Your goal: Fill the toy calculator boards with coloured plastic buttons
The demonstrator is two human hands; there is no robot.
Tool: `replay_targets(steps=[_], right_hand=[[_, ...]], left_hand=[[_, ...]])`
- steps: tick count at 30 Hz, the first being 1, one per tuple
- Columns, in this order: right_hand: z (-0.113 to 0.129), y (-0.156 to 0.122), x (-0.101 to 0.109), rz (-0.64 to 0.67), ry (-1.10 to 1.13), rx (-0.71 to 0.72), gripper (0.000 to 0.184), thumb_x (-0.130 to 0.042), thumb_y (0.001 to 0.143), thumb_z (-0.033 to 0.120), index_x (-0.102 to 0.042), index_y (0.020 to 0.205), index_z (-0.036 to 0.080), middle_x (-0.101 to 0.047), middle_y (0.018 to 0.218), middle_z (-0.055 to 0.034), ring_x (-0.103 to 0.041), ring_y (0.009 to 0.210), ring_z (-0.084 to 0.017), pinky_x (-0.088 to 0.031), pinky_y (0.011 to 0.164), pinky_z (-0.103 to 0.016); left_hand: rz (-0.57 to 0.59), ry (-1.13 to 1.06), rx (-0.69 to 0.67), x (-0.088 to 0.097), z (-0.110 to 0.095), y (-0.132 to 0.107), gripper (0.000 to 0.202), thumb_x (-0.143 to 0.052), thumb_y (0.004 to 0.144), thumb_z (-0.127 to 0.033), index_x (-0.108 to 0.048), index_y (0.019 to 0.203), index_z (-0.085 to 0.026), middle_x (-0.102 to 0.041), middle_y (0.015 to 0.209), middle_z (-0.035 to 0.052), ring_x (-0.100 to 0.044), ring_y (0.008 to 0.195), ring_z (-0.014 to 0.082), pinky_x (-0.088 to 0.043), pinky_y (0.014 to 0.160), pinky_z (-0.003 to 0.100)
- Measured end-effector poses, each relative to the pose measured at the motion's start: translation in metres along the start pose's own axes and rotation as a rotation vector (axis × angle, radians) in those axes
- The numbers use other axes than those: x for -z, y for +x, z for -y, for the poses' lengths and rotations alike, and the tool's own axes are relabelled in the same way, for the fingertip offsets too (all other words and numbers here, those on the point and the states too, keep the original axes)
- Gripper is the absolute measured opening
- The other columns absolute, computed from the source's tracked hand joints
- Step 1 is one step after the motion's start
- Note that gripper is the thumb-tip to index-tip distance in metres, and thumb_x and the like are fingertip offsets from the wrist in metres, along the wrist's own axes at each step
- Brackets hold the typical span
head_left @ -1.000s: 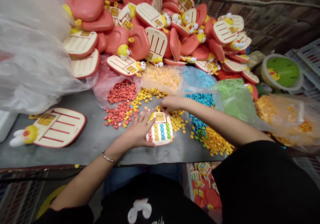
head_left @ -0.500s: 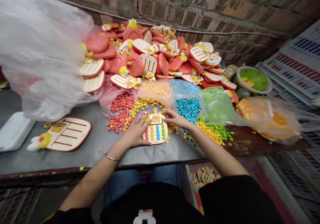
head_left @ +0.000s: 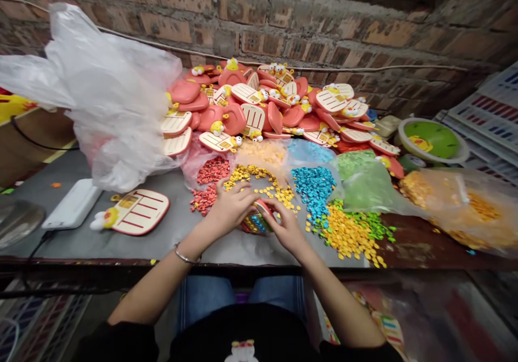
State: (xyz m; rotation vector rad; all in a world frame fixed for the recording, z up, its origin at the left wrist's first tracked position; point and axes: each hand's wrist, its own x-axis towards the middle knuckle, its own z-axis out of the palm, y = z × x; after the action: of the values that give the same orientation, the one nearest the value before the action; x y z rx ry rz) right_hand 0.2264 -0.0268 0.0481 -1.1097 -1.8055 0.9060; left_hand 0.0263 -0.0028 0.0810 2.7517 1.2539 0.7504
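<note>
Closing in since the earlier frame, left hand [head_left: 232,206] and right hand [head_left: 288,228] now clamp the toy [head_left: 256,223] between them, tipped up off the table [head_left: 174,232]. Yellow buttons [head_left: 279,192] lie just beyond the fingers, blue buttons [head_left: 313,184] rightward.

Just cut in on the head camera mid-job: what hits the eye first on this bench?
The heap of red and cream toy calculator shells against the brick wall, at the back centre. In front of it lie bright spreads of red buttons, blue buttons and yellow buttons. At the near edge, the left hand and right hand clasp one toy calculator, tilted off the table.
</note>
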Motion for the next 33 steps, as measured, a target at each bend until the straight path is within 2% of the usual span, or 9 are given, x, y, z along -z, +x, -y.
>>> replay_targets(steps=[3,7,12,18,24,26,28,31,33], right_hand=[[0.003,-0.006,-0.012,0.056,-0.073,0.009,0.024,-0.05,0.095,0.032,-0.06,0.115,0.022,-0.069,0.108,-0.0064,-0.065,0.098,-0.022,-0.051,0.087,-0.035],[0.003,-0.019,-0.029,0.064,-0.187,0.063,0.025,-0.042,0.098,0.033,-0.059,0.113,0.023,-0.069,0.104,-0.0081,-0.065,0.094,-0.024,-0.052,0.08,-0.036],[0.004,-0.031,-0.037,0.027,-0.27,0.127,0.022,-0.053,0.093,0.038,-0.059,0.108,0.023,-0.069,0.097,-0.0088,-0.065,0.088,-0.026,-0.052,0.076,-0.038],[0.0,-0.047,-0.04,0.023,-0.236,0.233,0.026,-0.052,0.092,0.03,-0.056,0.117,0.022,-0.069,0.108,-0.0106,-0.065,0.098,-0.027,-0.054,0.084,-0.042],[-0.008,-0.059,-0.045,-0.017,-0.213,0.248,0.033,-0.053,0.086,0.026,-0.058,0.119,0.026,-0.069,0.112,-0.0092,-0.065,0.103,-0.028,-0.055,0.088,-0.046],[-0.017,-0.071,-0.039,-0.099,-0.164,0.257,0.031,-0.051,0.088,0.029,-0.059,0.118,0.029,-0.07,0.11,-0.0079,-0.067,0.102,-0.028,-0.056,0.087,-0.049],[-0.025,-0.096,-0.021,-0.272,-0.162,0.159,0.029,-0.048,0.091,0.037,-0.059,0.116,0.032,-0.071,0.104,-0.0077,-0.069,0.096,-0.03,-0.058,0.083,-0.051],[-0.025,-0.155,0.024,-0.568,-0.351,-0.212,0.035,-0.043,0.093,0.045,-0.056,0.125,0.038,-0.071,0.096,-0.0089,-0.071,0.084,-0.033,-0.06,0.064,-0.051],[-0.015,-0.197,0.06,-0.615,-0.465,-0.384,0.038,-0.05,0.091,0.044,-0.054,0.128,0.043,-0.069,0.097,-0.0096,-0.069,0.085,-0.036,-0.058,0.055,-0.051]], left_hand=[[0.038,-0.059,0.096,0.006,-0.002,-0.012,0.02,-0.047,0.096,-0.022,-0.063,0.105,-0.025,-0.074,0.105,0.002,-0.06,0.111,0.023,-0.018,0.102,0.05],[-0.057,-0.081,0.15,0.006,-0.012,-0.034,0.017,-0.047,0.095,-0.022,-0.064,0.096,-0.025,-0.075,0.094,-0.0001,-0.063,0.096,0.0201,-0.019,0.101,0.049],[-0.162,-0.054,0.102,0.006,-0.027,-0.051,0.017,-0.048,0.095,-0.023,-0.065,0.097,-0.025,-0.074,0.092,-0.001,-0.061,0.087,0.0188,-0.021,0.099,0.047],[-0.145,-0.057,0.007,0.013,-0.034,-0.071,0.023,-0.043,0.098,-0.022,-0.063,0.109,-0.023,-0.074,0.103,0.0017,-0.061,0.092,0.0181,-0.029,0.095,0.04],[-0.327,0.051,0.007,-0.008,-0.055,-0.087,0.033,-0.041,0.093,-0.012,-0.066,0.109,-0.027,-0.076,0.098,-0.0002,-0.065,0.089,0.0183,-0.021,0.106,0.048],[-0.376,0.056,0.006,-0.015,-0.063,-0.086,0.03,-0.045,0.095,-0.016,-0.064,0.113,-0.029,-0.076,0.101,-0.0009,-0.065,0.091,0.0181,-0.018,0.109,0.049],[-0.386,0.09,-0.071,-0.02,-0.066,-0.08,0.03,-0.053,0.094,-0.024,-0.06,0.12,-0.035,-0.073,0.114,-0.0005,-0.063,0.102,0.019,-0.017,0.111,0.049],[-0.316,0.129,-0.105,-0.024,-0.053,-0.068,0.038,-0.061,0.09,-0.031,-0.055,0.126,-0.04,-0.065,0.128,0.0011,-0.057,0.117,0.0214,-0.02,0.11,0.048],[-0.229,0.12,-0.026,-0.027,-0.035,-0.059,0.033,-0.058,0.092,-0.03,-0.058,0.124,-0.034,-0.063,0.131,0.0046,-0.055,0.119,0.0229,-0.023,0.108,0.046]])
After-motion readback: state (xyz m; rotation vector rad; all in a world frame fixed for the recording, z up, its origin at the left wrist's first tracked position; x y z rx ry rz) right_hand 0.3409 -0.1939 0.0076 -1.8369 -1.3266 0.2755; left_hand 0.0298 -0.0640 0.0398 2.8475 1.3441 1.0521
